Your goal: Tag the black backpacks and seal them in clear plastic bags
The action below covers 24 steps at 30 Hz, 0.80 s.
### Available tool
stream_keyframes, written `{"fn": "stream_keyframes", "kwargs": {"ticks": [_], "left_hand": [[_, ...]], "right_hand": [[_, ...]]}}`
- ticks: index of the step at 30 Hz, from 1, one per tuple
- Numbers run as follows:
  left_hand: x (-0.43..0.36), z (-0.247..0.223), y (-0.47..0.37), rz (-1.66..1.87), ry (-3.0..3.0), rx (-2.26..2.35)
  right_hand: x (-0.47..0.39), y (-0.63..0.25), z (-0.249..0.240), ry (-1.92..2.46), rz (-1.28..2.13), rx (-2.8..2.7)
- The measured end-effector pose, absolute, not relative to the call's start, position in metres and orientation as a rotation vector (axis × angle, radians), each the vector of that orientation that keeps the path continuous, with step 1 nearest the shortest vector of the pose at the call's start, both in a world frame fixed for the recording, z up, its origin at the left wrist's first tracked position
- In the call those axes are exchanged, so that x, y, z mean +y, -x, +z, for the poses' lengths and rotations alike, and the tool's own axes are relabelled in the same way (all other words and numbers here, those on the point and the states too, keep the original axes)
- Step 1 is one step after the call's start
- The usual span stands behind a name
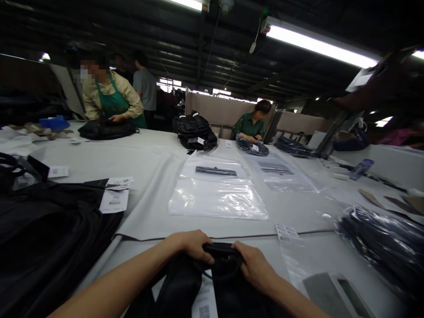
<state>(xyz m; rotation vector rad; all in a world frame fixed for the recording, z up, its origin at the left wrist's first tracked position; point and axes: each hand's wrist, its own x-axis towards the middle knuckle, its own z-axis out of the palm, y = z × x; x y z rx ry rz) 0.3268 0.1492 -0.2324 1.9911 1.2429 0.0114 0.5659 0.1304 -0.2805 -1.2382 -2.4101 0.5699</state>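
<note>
Close in front of me at the bottom of the head view is a black bag point(245, 289). My left hand point(197, 247) is closed around the left end of its top edge, where a handle loop shows. On the other end, my right hand point(253, 265) grips the same edge with the fingers curled over it. A white printed tag point(206, 298) hangs on the bag between my forearms. The bag's lower part runs out of the picture.
Black bags with tags point(66, 221) are piled at left. Clear plastic bags point(215, 198) lie ahead on the white table point(142, 172). Plastic-wrapped bags point(384, 243) and a grey device point(331, 291) are at right. Two co-workers point(114, 95) point(251, 123) handle bags across the table.
</note>
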Motion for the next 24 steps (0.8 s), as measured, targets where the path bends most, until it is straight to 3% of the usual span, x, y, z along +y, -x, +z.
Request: {"fn": "stream_keyframes", "kwargs": {"ticks": [5, 10, 15, 20, 24], "left_hand": [[0.17, -0.257, -0.327, 0.07, -1.854, 1.297], [0.161, -0.268, -0.326, 0.266, -1.875, 1.434], [0.138, -0.27, -0.327, 0.502, -1.933, 1.737], [0.135, -0.255, -0.309, 0.291, -1.828, 1.747], [0.138, -0.23, -0.293, 0.184, -1.703, 1.579]], "right_hand": [[0.159, -0.572, -0.32, 1.47, 0.566, -2.262], [0.156, -0.581, -0.328, 1.372, 0.409, -2.184], [0.151, -0.581, -0.326, 1.665, 0.486, -2.053], [0.156, -0.578, -0.311, 1.817, 0.716, -2.026], [0.169, -0.571, -0.291, 1.796, 0.685, -2.015]]}}
